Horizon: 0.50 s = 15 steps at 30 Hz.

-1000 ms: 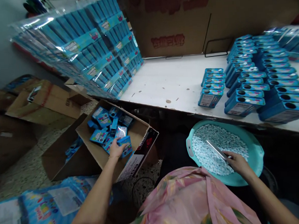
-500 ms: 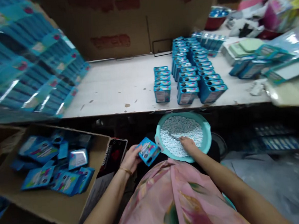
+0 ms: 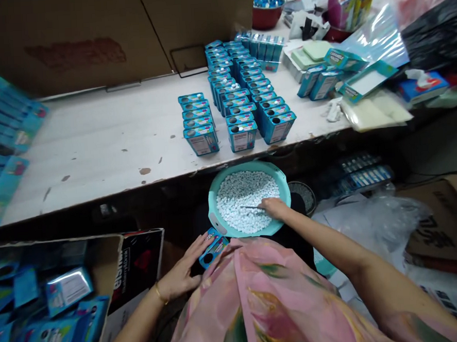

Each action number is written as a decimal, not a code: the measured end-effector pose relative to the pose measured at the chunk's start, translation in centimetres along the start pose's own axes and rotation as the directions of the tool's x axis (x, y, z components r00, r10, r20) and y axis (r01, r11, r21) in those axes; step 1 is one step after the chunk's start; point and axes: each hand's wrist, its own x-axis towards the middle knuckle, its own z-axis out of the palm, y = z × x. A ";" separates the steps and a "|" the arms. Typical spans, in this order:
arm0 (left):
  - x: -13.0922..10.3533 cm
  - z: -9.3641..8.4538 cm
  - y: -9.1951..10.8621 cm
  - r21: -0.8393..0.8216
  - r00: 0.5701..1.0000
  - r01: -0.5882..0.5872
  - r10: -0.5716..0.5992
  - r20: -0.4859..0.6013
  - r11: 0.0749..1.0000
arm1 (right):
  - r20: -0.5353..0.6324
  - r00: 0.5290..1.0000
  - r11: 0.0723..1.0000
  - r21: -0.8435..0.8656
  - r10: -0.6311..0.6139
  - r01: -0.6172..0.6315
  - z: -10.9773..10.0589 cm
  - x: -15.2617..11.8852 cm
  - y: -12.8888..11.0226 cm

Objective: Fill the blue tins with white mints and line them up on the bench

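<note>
My left hand (image 3: 186,269) is beside my lap, fingers along a small blue carton (image 3: 215,250) with a dark round hole in its top. The carton is held close to the basin's lower left rim, against the pink flowered apron. Over the turquoise basin (image 3: 211,203), my right hand (image 3: 274,208) is closed on a thin metal tool (image 3: 251,207) that points left. Its far end lies at the white pellets (image 3: 237,188), and its exact shape is hard to make out.
Rows of upright blue cartons (image 3: 242,134) stand on the white table (image 3: 106,137), some with pellets on top. A cardboard box (image 3: 108,302) of loose blue cartons sits at lower left. Packs and papers (image 3: 379,107) lie at the right, plastic bags (image 3: 371,219) below.
The view has swung to the right. My left hand has lowered the blue carton toward my lap and turned its holed top into view. My right hand keeps the tool in the basin.
</note>
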 end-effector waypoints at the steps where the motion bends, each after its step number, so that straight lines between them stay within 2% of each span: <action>1: 0.3 0.3 0.1 0.026 0.999 -0.001 0.002 -0.036 1.000 | -0.029 0.999 0.999 0.002 0.038 -0.038 -0.3 -0.3 0.4; 4: 1.4 1.4 0.2 0.026 0.980 0.031 -0.025 -0.199 0.999 | -0.080 0.990 0.993 0.018 0.117 -0.116 -0.9 -1.0 1.3; 6: 2.2 1.9 0.2 -0.068 0.944 0.066 -0.085 -0.320 0.996 | -0.071 0.989 0.991 0.049 0.128 -0.124 -0.7 -1.0 1.0; 7: 2.6 2.1 0.3 -0.139 0.914 0.091 -0.139 -0.382 0.986 | -0.062 0.990 0.990 0.071 0.126 -0.121 -0.4 -0.9 0.5; 9: 3.2 2.2 0.3 -0.309 0.826 0.131 -0.276 -0.491 0.942 | -0.037 0.992 0.986 0.124 0.120 -0.114 0.4 -0.2 -0.8; 11: 3.8 2.2 0.3 -0.458 0.745 0.131 -0.392 -0.540 0.879 | -0.013 0.993 0.976 0.186 0.115 -0.111 1.3 0.8 -2.2; 12: 4.1 2.2 0.3 -0.513 0.722 0.122 -0.431 -0.542 0.849 | -0.005 0.994 0.969 0.221 0.113 -0.109 1.7 1.3 -2.8; 15: 4.9 2.2 0.4 -0.618 0.701 0.106 -0.499 -0.509 0.779 | -0.001 0.995 0.937 0.337 0.100 -0.094 2.6 2.9 -3.7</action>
